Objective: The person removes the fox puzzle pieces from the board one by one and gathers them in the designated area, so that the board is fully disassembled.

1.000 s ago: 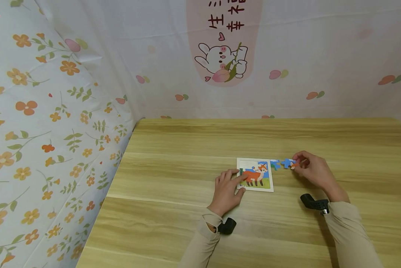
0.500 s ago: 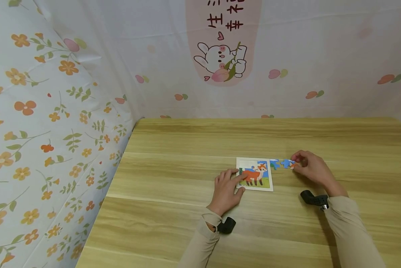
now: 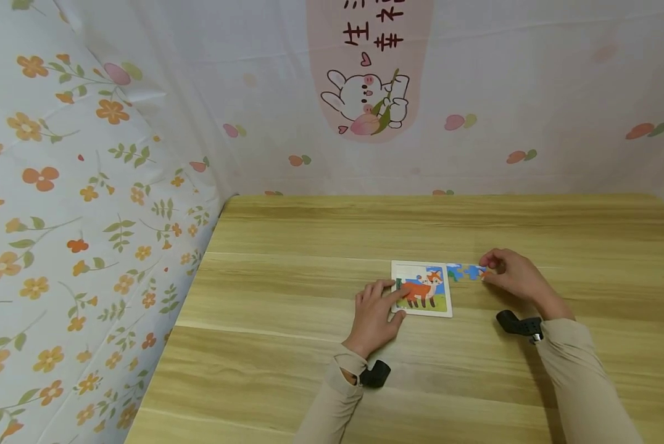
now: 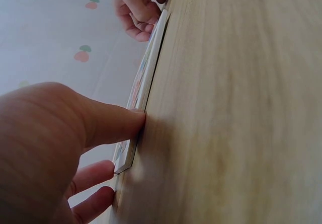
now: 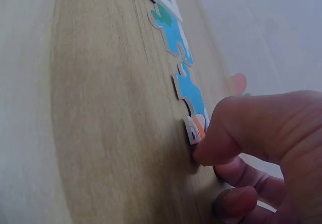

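Note:
My left hand (image 3: 373,319) rests at the left side of a white-framed fox puzzle board (image 3: 449,302). Its index finger lies over the picture, and the thumb (image 4: 118,121) presses the near edge in the left wrist view. Just right of the board lies a blue-and-green jigsaw piece (image 5: 173,35). My right hand (image 3: 516,275) pinches a blue jigsaw piece (image 5: 190,90) with an orange-and-white fox part at its right end. That piece's left knob sits right at the notch of the blue-and-green piece. The right fingertips cover its right end.
A wood-grain table (image 3: 287,259) carries everything. Behind it hangs a white cloth (image 3: 510,74) with a rabbit print, and a flowered cloth (image 3: 87,234) stands on the left. Each wrist wears a black camera, and the right one (image 3: 518,325) hangs close over the table.
My right hand has slid slightly left with the pinched piece, narrowing the gap to the blue-and-green piece. The left hand and the board have stayed put.

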Action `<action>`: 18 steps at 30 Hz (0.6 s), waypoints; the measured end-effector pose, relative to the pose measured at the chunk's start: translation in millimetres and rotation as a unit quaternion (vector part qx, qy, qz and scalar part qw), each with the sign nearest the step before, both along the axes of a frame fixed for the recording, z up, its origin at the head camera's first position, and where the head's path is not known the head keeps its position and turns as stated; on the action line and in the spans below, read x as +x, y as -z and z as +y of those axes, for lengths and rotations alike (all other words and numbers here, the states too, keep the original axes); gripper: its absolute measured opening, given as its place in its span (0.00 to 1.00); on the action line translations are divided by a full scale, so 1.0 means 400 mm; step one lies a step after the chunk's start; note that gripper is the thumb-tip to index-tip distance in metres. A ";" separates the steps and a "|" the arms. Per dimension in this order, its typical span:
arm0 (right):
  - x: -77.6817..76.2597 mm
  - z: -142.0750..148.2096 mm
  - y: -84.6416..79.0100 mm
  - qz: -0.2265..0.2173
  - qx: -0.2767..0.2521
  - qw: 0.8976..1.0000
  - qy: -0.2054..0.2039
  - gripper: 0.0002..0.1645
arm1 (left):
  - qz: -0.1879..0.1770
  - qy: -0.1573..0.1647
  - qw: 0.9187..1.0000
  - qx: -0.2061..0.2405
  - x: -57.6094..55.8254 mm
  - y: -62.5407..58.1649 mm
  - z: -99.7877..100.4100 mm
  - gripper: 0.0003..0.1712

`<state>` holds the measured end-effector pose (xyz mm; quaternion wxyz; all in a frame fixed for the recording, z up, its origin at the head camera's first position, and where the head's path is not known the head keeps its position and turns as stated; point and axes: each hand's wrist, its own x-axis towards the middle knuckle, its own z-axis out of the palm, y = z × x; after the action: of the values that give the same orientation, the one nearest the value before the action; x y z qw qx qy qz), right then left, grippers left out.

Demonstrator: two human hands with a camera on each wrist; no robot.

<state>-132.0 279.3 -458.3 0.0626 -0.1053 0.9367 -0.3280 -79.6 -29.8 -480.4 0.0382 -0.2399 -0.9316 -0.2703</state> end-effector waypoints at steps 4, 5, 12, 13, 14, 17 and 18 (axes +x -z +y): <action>0.001 -0.001 0.001 -0.004 -0.001 1.000 0.005 0.11 | -0.003 0.001 1.000 0.001 0.003 0.001 0.001 0.22; 0.001 -0.002 0.002 -0.003 0.000 1.000 0.005 0.11 | -0.004 0.000 1.000 0.001 0.003 0.001 0.001 0.22; -0.002 -0.004 0.004 0.002 0.000 1.000 0.013 0.11 | -0.006 -0.001 1.000 -0.001 0.002 0.001 0.001 0.22; -0.002 -0.004 0.004 0.001 0.000 1.000 0.014 0.12 | -0.006 -0.001 1.000 0.000 0.002 0.001 0.001 0.22; -0.002 -0.005 0.005 0.000 0.000 1.000 0.015 0.12 | -0.006 -0.001 1.000 0.001 0.002 0.002 0.001 0.22; -0.003 -0.006 0.006 0.000 -0.002 1.000 0.018 0.12 | -0.004 -0.001 1.000 0.000 0.001 0.002 0.000 0.22; -0.003 -0.007 0.006 0.001 -0.002 1.000 0.019 0.12 | -0.002 -0.001 1.000 0.001 0.002 0.002 0.000 0.22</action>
<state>-133.0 276.5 -460.7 0.0557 -0.0881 0.9379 -0.3309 -78.9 -29.7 -481.0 0.0367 -0.2386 -0.9317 -0.2715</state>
